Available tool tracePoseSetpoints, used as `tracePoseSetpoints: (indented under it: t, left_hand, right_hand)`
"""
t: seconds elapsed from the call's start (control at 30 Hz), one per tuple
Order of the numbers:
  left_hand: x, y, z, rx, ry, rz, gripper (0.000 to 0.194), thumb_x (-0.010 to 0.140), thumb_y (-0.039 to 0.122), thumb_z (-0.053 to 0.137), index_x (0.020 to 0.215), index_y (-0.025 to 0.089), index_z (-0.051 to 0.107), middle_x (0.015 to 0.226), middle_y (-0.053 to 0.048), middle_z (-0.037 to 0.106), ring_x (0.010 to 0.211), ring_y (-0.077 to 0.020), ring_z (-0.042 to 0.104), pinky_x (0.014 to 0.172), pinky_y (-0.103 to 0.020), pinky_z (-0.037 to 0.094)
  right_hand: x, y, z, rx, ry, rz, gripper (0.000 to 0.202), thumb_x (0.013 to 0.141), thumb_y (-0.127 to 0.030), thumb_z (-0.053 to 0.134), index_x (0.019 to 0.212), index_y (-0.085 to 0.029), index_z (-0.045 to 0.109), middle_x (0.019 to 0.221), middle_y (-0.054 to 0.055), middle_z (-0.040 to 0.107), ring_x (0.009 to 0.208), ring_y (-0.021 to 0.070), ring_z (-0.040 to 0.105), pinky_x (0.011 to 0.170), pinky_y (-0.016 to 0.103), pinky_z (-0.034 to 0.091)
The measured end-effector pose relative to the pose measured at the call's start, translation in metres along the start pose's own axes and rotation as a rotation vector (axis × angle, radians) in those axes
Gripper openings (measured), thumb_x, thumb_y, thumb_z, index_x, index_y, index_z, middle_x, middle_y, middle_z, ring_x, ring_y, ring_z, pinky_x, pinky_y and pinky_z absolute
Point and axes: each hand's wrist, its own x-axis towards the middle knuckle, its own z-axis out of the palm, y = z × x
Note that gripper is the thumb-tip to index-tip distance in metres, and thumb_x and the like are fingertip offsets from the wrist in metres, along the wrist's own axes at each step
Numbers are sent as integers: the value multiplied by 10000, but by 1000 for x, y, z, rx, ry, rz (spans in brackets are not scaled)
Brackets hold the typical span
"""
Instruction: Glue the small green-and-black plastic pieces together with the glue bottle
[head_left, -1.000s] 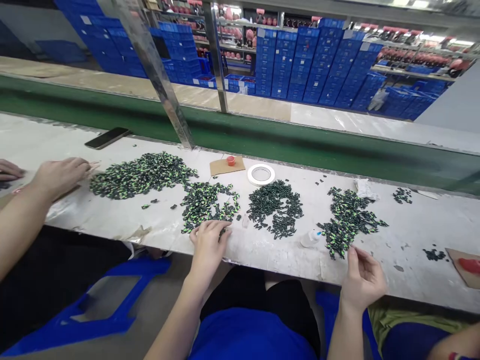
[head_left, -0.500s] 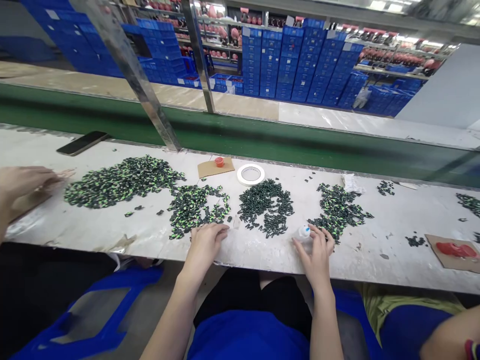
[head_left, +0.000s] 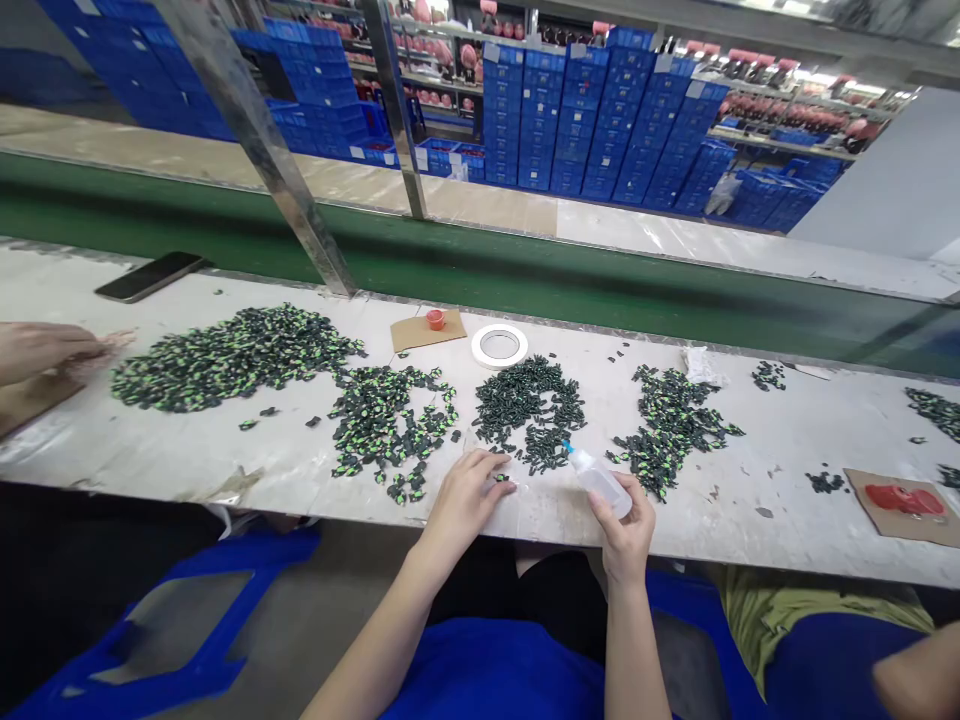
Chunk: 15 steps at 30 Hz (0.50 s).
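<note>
My left hand (head_left: 463, 500) is closed in a pinch at the front of the table, with a small dark piece with green marks (head_left: 502, 478) at its fingertips. In my right hand (head_left: 628, 525) is a small translucent squeeze bottle (head_left: 600, 483), tilted, its blue tip pointing up and left. Just beyond my hands lies a pile of plain dark green pieces (head_left: 529, 400). Left of it spreads a pile of green-marked dark pieces (head_left: 375, 415), and a similar pile (head_left: 675, 430) lies right of the bottle.
Along the table (head_left: 300, 470) are a larger pile of pieces (head_left: 240, 355), a tape roll (head_left: 480, 352), a red cup (head_left: 436, 319) on cardboard and a phone (head_left: 152, 276). A co-worker's hand (head_left: 45, 350) is at far left; cardboard with red items (head_left: 904, 500) lies right.
My right hand has lifted the bottle and tilted it towards the left. My left hand has moved right from the green-marked pile and now pinches a small piece.
</note>
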Motion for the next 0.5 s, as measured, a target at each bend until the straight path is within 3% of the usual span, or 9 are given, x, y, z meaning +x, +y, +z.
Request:
tracePoseSetpoints:
  t: [0.13, 0.27, 0.5]
  left_hand:
    - [-3, -3, -10, -43, -44, 44, 219, 765, 147, 642, 958, 240, 686, 967, -41, 714, 979, -238, 619, 887, -375, 503]
    - [-3, -5, -9, -88, -34, 21, 208, 777, 96, 595, 905, 228, 691, 893, -38, 722, 894, -213, 654, 833, -351, 526]
    - [-5, -5, -1, -138, 10, -60, 171, 739, 113, 668, 874, 211, 705, 849, -41, 727, 803, -208, 703, 770, -333, 549]
  right_hand:
    - [0, 3, 8, 60, -14, 79, 304, 738, -473, 670, 770, -171, 647, 705, 34, 658, 619, 177, 593, 551, 269, 455]
    - [-4, -3, 22, -18, -12, 113, 349, 780, -499, 620, 651, -178, 580, 549, -13, 569, 503, 133, 499, 484, 242, 410]
    - [-11, -11, 38, -190, -17, 77, 320, 786, -476, 617, 661, -185, 565, 544, -17, 583, 503, 134, 510, 480, 234, 402]
